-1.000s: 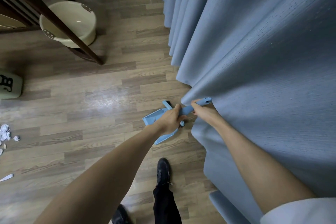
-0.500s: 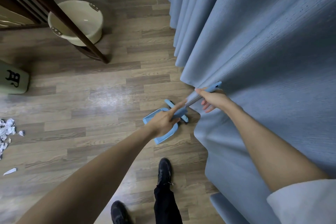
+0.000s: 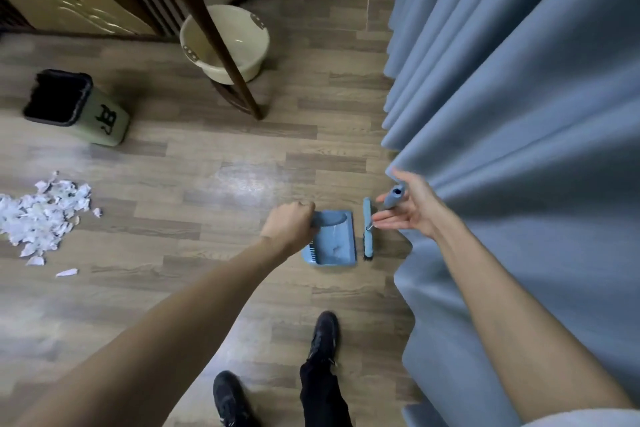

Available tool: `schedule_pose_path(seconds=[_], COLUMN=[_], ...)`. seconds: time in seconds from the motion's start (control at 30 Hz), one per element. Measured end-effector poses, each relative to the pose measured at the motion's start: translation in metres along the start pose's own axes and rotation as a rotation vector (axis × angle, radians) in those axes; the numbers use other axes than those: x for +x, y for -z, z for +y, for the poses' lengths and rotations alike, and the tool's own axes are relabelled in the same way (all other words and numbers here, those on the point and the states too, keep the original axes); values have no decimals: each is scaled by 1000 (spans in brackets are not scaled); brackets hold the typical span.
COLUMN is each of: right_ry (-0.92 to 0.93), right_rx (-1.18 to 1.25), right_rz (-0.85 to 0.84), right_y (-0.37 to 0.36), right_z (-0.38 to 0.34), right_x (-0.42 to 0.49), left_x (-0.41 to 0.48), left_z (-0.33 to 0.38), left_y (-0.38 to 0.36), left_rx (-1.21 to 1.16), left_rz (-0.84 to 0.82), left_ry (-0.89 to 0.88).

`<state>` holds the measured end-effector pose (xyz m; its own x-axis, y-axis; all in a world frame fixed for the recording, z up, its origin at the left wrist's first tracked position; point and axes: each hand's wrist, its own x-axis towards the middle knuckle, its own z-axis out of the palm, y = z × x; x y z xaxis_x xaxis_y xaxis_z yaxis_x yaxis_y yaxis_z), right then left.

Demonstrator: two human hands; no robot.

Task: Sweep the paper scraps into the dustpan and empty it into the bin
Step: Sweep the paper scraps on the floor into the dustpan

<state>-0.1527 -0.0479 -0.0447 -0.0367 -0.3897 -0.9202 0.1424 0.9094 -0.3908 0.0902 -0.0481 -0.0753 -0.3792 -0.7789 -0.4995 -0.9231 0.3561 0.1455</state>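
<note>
Brush (image 3: 367, 229) and dustpan (image 3: 333, 240): now separated, where half a second ago you were gripping them clipped together.

Left hand (image 3: 290, 226): closing on the dustpan's handle.

Right hand (image 3: 410, 205): fingers spreading loosely around the brush handle.

Paper scraps (image 3: 43, 211): lying unswept by the floor's left edge, near the bin (image 3: 74, 107).

Sweeping can begin.

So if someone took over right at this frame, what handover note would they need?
Left hand: closed on the dustpan handle; the pan has no scraps in it.
Right hand: open fingers, the brush handle resting loosely in the palm, head by the pan.
Paper scraps: unswept pile on the floor, far left.
Bin: beyond the pile.
Done: tools fetched. Left: sweeping, emptying.
</note>
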Motion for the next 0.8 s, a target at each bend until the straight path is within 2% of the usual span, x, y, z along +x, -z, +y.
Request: schedule_pose_path(seconds=[0.07,0.13,0.27,0.33,0.4,0.5,0.63,0.8], right_ry=[-68,-121,-75,18,51,16,257,364], right_rx=[-137,-247,-470,-518,-572,-700,-955,-1225], right_rz=[-40,-77,-75,-69,-87,-22,133,48], right_y=[-28,-63,-133,-173,-207,-258,-338,-454], right_z=[-3,-7,-19,-22,-12,23,50,59], right_x=[2,2,-9,-17,-26,-42,-51,-94], left_x=[-12,-25,-57,-83,-113,-165,-232,-315], left_z=[-20,-43,-89,-119,-147,-195,-268,-349], left_y=[7,12,30,40,48,50,37,16], left_rx=[127,2,-888,-1212,-1436,-1558,-1651,-1727], left_rz=[30,69,120,103,124,284,556,776], left_ry=[39,144,444,485,527,645,821,964])
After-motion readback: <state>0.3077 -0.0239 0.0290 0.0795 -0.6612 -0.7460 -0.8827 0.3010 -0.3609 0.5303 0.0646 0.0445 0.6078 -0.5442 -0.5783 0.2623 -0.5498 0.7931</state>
